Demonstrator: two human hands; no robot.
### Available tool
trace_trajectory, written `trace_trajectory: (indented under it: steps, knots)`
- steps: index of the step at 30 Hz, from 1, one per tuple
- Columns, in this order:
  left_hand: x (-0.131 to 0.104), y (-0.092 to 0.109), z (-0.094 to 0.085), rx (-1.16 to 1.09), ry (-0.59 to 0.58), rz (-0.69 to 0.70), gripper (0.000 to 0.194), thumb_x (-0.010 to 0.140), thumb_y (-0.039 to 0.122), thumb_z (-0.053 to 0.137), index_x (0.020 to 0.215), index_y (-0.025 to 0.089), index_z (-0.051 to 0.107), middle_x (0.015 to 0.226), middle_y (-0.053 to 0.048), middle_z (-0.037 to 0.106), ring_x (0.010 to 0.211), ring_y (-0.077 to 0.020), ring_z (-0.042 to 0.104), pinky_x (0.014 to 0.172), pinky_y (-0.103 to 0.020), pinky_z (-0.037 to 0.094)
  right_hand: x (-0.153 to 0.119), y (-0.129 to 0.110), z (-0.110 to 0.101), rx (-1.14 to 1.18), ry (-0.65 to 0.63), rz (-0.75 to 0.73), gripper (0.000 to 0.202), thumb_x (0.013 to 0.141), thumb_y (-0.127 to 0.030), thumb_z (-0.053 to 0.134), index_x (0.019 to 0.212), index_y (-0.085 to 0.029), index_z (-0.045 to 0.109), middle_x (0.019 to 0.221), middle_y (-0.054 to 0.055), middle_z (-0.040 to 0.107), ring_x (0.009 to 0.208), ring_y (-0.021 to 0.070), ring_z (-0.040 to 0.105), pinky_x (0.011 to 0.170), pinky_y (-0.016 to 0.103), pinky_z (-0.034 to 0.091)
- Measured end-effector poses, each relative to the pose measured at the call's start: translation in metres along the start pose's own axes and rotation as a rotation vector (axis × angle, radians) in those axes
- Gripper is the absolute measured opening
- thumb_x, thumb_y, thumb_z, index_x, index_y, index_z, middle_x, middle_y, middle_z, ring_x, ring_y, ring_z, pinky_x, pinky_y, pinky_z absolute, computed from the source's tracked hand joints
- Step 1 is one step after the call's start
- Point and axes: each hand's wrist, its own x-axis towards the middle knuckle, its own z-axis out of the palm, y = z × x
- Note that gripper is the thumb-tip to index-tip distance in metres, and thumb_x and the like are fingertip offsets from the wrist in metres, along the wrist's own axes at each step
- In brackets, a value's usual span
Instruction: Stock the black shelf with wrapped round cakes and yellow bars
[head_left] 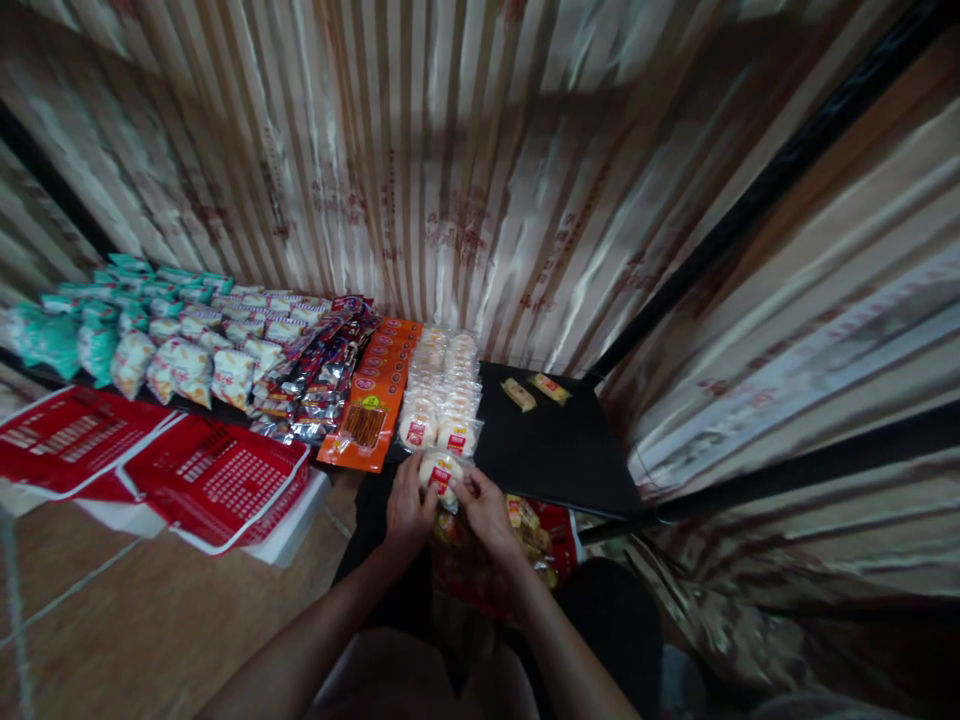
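Observation:
A round white snack in clear wrapping with a red label [441,478] is held between both hands at the near edge of the black shelf [559,450]. My left hand [409,505] pinches its left side, and my right hand [486,505] grips its right side. Just beyond it, two rows of the same wrapped white snacks [457,437] run back toward the curtain. Orange packets of brown sticks [365,425] lie to their left. Two small yellow packets [519,394] rest apart on the right part of the shelf.
Dark shiny packets [322,385], white pouches [180,370] and green pouches [97,345] fill the shelf's left. Red bags [217,480] hang over white boxes at front left. An open bag of yellow packets [532,530] sits below my right hand. Black poles [750,200] slant at right.

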Motion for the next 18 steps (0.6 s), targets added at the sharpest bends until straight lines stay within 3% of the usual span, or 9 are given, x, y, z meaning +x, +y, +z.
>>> trace_trajectory:
  steps: [4, 10, 18]
  knots:
    - [0.000, -0.006, -0.002, 0.113, 0.091, 0.069, 0.053, 0.084, 0.029, 0.045, 0.133, 0.014, 0.032, 0.134, -0.015, 0.043, 0.128, -0.0240, 0.038, 0.108, -0.043, 0.031, 0.012, -0.016, 0.016, -0.040, -0.006, -0.043, 0.024, 0.076, -0.039, 0.050, 0.082, -0.019, 0.062, 0.072, 0.000, 0.065, 0.066, 0.0152, 0.059, 0.064, 0.025, 0.047]
    - [0.013, -0.011, -0.004, 0.150, 0.074, 0.014, 0.074, 0.078, 0.031, 0.054, 0.140, 0.017, 0.016, 0.143, -0.014, 0.032, 0.134, -0.0257, 0.029, 0.109, -0.044, 0.030, 0.029, -0.030, 0.030, -0.177, -0.017, -0.101, 0.018, 0.076, -0.035, 0.050, 0.074, -0.020, 0.060, 0.070, -0.001, 0.064, 0.064, 0.0134, 0.057, 0.061, 0.022, 0.043]
    - [0.030, -0.017, 0.002, 0.124, 0.160, 0.045, 0.068, 0.084, 0.033, 0.049, 0.140, 0.014, 0.017, 0.141, -0.017, 0.034, 0.131, -0.0258, 0.031, 0.107, -0.044, 0.031, 0.035, -0.042, 0.035, -0.356, -0.007, -0.115, 0.023, 0.083, -0.035, 0.047, 0.083, -0.019, 0.064, 0.077, 0.002, 0.067, 0.070, 0.0146, 0.059, 0.066, 0.023, 0.044]
